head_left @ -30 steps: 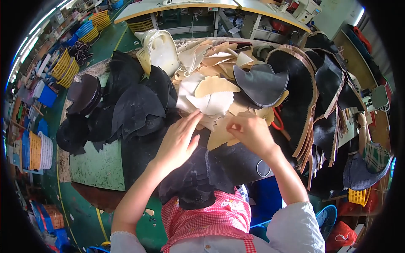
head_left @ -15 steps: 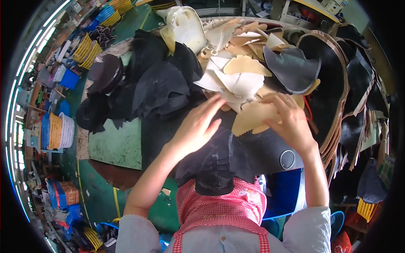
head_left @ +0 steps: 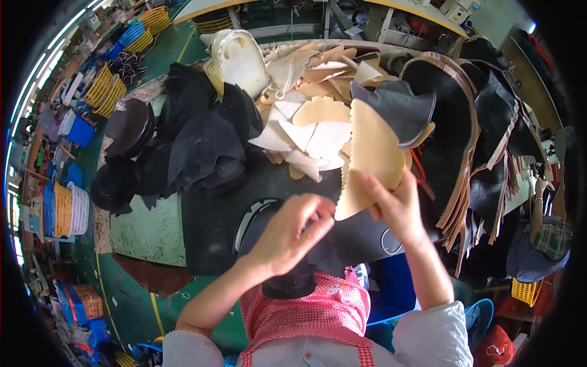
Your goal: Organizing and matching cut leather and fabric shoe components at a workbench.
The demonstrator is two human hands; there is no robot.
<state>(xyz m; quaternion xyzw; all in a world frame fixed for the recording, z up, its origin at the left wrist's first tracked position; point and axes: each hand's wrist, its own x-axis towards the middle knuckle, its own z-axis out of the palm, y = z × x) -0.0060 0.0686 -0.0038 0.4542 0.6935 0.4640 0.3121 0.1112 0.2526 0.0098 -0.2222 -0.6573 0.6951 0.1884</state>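
My right hand (head_left: 396, 205) grips a tan leather piece (head_left: 369, 162) by its lower right part, thumb on top. The piece has a notched edge and stands raised over the table. My left hand (head_left: 296, 232) is beside its lower corner, fingers curled and thumb apart; I see nothing held between them. Under the left hand lies a dark piece with a pale curved edge (head_left: 247, 223). White and cream pieces (head_left: 318, 139) are heaped just beyond the tan one, next to a black curved piece (head_left: 400, 110).
Stacked black pieces (head_left: 205, 144) cover the table's left side. A whitish moulded form (head_left: 239, 64) stands at the back. Large black sheets with brown notched edges (head_left: 443, 92) hang over the right side. Yellow baskets (head_left: 105, 92) stand on the floor at left.
My right hand has lifted the tan piece off the heap, drawing it nearer and tilting it up. My left hand has moved nearer to me, its fingers now curled.
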